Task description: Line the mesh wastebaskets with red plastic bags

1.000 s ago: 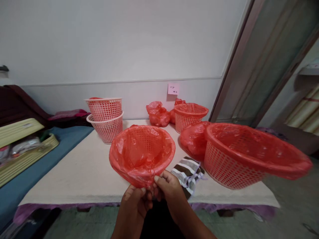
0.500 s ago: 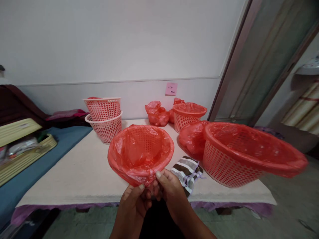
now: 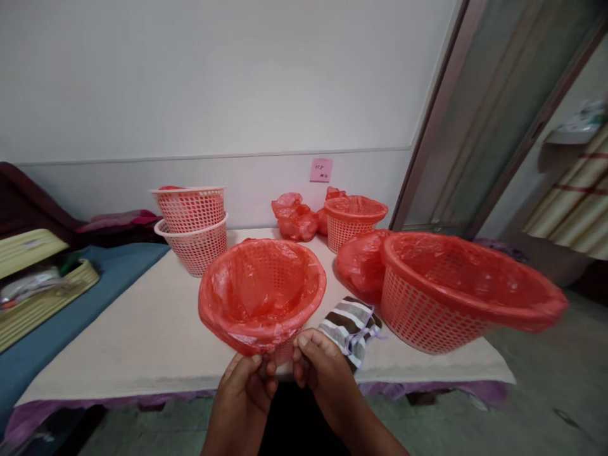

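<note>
Head view: red liner (image 3: 228, 304) already covers the basket (image 3: 284, 350) rim; left hand (image 3: 244, 387) and right hand (image 3: 323, 373) pinch its slack underneath, six o'clock. Stacked baskets (image 3: 190, 223) at ten o'clock look unlined.

Round pink mesh basket (image 3: 281, 352), lined with a thin red plastic bag (image 3: 237, 304) folded out over the rim. Held tilted, opening up and forward, above the near desk (image 3: 142, 342) edge, pinched underneath by left hand (image 3: 244, 386) and right hand (image 3: 323, 367).
</note>
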Action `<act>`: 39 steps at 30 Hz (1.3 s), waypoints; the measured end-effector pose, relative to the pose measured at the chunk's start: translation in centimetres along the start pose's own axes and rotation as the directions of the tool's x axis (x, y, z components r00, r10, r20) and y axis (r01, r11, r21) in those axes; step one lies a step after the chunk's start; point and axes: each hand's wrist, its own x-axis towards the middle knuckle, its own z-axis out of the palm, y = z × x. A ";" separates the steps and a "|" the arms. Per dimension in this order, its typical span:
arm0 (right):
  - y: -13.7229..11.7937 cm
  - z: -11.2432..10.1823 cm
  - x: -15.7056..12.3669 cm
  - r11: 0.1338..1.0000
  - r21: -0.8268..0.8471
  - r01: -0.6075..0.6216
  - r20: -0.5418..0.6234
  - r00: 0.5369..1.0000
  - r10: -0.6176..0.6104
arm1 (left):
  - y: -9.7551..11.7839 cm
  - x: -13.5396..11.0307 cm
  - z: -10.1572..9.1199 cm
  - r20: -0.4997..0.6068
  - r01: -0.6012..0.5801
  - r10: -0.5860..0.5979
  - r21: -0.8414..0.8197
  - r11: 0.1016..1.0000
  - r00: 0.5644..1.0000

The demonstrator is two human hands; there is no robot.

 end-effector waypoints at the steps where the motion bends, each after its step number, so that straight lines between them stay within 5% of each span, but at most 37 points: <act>1: -0.2 -0.2 0.2 1.000 0.007 0.006 -0.021 1.000 -0.006 | 0.0 -0.1 0.0 -0.011 -0.003 0.003 0.002 1.000 1.000; 8: -1.9 -1.3 3.0 0.991 0.127 0.042 -0.185 0.983 -0.018 | -0.2 -0.3 0.1 -0.014 -0.004 0.005 0.043 0.999 1.000; 19: -1.7 -1.4 3.4 0.961 0.254 0.109 -0.084 0.992 -0.090 | -0.3 0.1 0.1 0.000 0.019 -0.019 0.010 1.000 1.000; 39: -1.1 -2.0 3.2 0.933 0.352 -0.077 -0.024 0.995 0.092 | -0.3 0.2 -0.1 -0.085 -0.010 0.013 0.037 0.999 0.996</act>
